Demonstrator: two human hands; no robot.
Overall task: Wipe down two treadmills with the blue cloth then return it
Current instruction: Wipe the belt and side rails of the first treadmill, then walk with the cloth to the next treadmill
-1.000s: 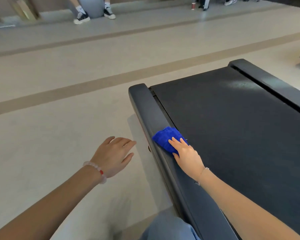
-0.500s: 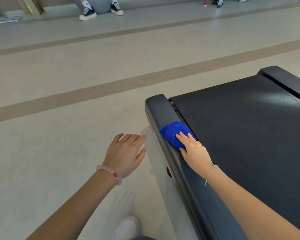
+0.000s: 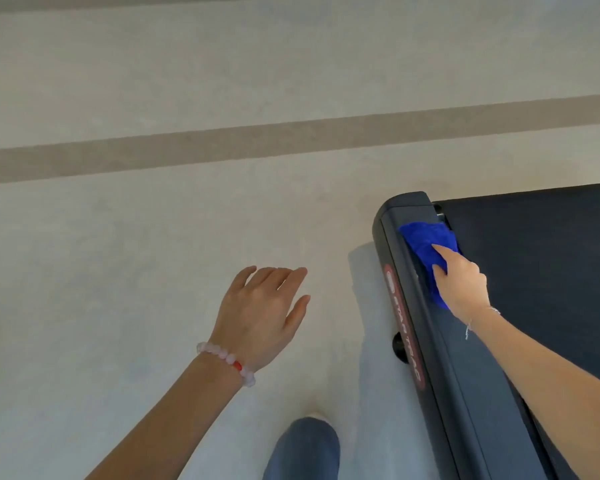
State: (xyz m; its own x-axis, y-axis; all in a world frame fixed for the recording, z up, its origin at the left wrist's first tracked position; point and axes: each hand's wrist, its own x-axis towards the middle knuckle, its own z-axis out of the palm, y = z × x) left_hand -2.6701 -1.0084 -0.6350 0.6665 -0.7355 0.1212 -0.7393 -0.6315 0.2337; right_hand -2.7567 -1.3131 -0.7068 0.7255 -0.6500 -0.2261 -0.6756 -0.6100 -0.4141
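Cloth [image 3: 423,240] slid to treadmill [image 3: 465,393] end, right fingers [image 3: 442,252] pressing flat, left fingers [image 3: 284,277] relaxed

We're on pale grey-beige floor [image 3: 146,265], filling most of view. Wide tan stripe [image 3: 222,148] crossing it left to right; second darker band right at top edge. Treadmill [image 3: 492,427] standing on floor at right, end corner pointing away. Soft shadow on floor just beside it. Dark side rail [image 3: 440,358] along near edge, red-outlined logo strip [image 3: 407,344] on outer face, lettering too blurred for us. Black belt [image 3: 551,258] right of rail. Blue cloth [image 3: 421,239] bunched on rail top, near end corner, edge reaching gap before belt.
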